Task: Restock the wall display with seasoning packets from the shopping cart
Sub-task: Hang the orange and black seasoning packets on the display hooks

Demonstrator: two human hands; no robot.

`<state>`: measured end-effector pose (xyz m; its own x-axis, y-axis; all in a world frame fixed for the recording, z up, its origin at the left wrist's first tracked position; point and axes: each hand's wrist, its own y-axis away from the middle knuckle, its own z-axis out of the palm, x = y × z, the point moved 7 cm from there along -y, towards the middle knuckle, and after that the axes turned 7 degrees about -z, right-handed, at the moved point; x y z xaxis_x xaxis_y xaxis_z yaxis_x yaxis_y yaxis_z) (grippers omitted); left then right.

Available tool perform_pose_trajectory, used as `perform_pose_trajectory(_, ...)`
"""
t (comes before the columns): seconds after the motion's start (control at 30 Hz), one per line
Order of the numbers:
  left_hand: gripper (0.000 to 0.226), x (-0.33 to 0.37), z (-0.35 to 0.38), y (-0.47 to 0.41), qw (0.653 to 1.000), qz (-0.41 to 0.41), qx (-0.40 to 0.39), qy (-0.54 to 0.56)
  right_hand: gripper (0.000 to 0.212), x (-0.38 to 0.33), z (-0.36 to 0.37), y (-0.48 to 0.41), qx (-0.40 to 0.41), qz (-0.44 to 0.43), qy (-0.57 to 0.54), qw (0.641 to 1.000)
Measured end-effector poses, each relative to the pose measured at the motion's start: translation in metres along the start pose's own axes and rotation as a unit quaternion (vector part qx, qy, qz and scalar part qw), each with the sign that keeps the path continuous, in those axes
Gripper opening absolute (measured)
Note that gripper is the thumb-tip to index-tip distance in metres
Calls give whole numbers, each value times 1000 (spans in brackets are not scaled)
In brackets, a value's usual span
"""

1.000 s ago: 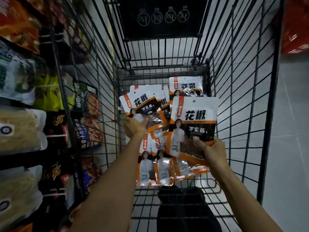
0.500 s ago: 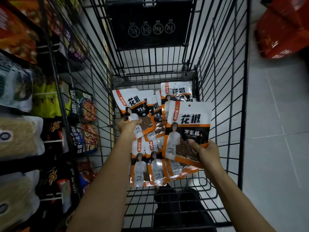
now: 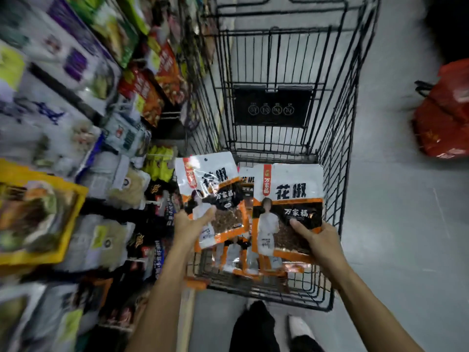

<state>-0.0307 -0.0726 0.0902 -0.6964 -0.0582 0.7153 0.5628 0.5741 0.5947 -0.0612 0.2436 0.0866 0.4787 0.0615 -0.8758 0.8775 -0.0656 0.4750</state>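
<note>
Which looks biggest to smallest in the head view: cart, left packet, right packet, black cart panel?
1. cart
2. right packet and left packet: look alike, so not ranked.
3. black panel

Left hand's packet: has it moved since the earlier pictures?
Yes. The packet in the left hand rose from the pile toward the cart's left wall.

I am looking down a grocery shop aisle, where a black wire shopping cart [image 3: 337,153] carrying identical seasoning packets [image 3: 232,255] stands on grey floor tiles [image 3: 393,224] beside a wall display [image 3: 76,123] crowded with bagged, packaged food.
</note>
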Motion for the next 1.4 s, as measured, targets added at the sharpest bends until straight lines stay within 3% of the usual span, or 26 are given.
perform_pose_trajectory(0.13,47,0,-56,72,997,49,45,43,17,-33,6,34,-92,-56,21,994)
perform_pose_trajectory(0.37,64,-44,-153,207,983,34,125,128,14,-78,39,111,-247,-133,40,959)
perform_pose_trajectory(0.53,33,-82,-230,315,952,54,255,160,14,-101,88,186,-352,-170,45,919)
perform_pose_trajectory(0.63,50,-106,-273,383,930,44,314,184,11,-113,125,242,-414,-204,46,886)
perform_pose_trajectory(0.73,32,-134,-312,449,907,56,367,199,7,-119,159,307,-472,-245,42,846)
perform_pose_trajectory(0.8,42,-154,-336,494,887,58,406,211,10,-122,177,359,-517,-269,44,811)
perform_pose_trajectory(0.87,63,-171,-358,538,871,65,433,221,18,-115,194,409,-555,-275,41,784)
perform_pose_trajectory(0.93,56,-194,-379,580,853,77,460,234,35,-111,207,464,-591,-296,33,750)
perform_pose_trajectory(1.0,46,-221,-404,625,840,82,489,221,59,-96,221,519,-608,-296,34,736)
perform_pose_trajectory(1.03,48,-222,-410,636,840,75,496,210,60,-98,222,533,-609,-295,31,736)
perform_pose_trajectory(1.07,50,-226,-412,634,838,73,501,206,57,-102,218,538,-617,-304,34,725)
perform_pose_trajectory(1.1,53,-273,-447,695,808,72,539,226,57,-76,231,613,-644,-317,42,695)
perform_pose_trajectory(1.17,67,-297,-469,725,804,75,549,215,60,-66,234,655,-659,-308,37,685)
perform_pose_trajectory(1.3,70,-351,-510,806,783,105,577,206,26,-29,245,764,-714,-277,21,643)
perform_pose_trajectory(1.4,62,-395,-542,856,758,110,605,215,46,-5,248,838,-740,-277,17,613)
